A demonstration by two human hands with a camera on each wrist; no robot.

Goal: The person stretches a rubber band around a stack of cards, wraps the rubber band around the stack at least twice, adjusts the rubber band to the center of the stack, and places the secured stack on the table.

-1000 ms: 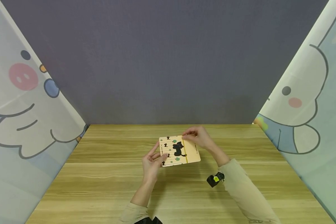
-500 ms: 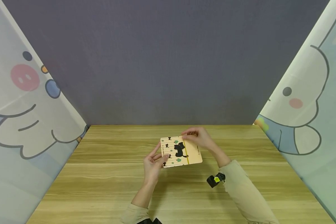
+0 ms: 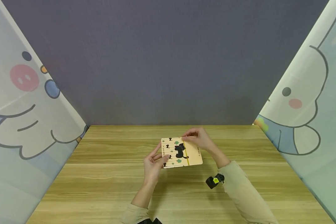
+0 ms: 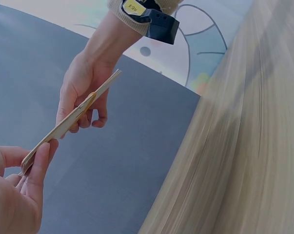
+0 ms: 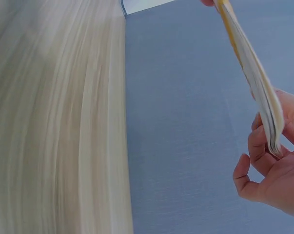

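A cream notebook (image 3: 182,152) with a black cat, small dogs and green leaves on its cover is held above the table in the head view. Around its cover runs a yellow elastic band (image 3: 186,153). My left hand (image 3: 152,166) grips the left end, thumb on top. At the upper edge, by the band, my right hand (image 3: 200,138) pinches with thumb and fingers. The left wrist view shows the thin notebook (image 4: 64,126) edge-on between both hands. In the right wrist view the pages (image 5: 264,92) appear edge-on beside my right hand (image 5: 278,161).
A wood-grain table (image 3: 100,180) lies below the hands. Behind it stands a dark grey panel (image 3: 168,62). Cartoon-printed curtains (image 3: 30,130) flank both sides. A black wrist camera (image 3: 212,181) hangs from the right sleeve.
Over the last second the notebook and both hands have shifted very slightly right and down in the head view. Both hands keep their hold.
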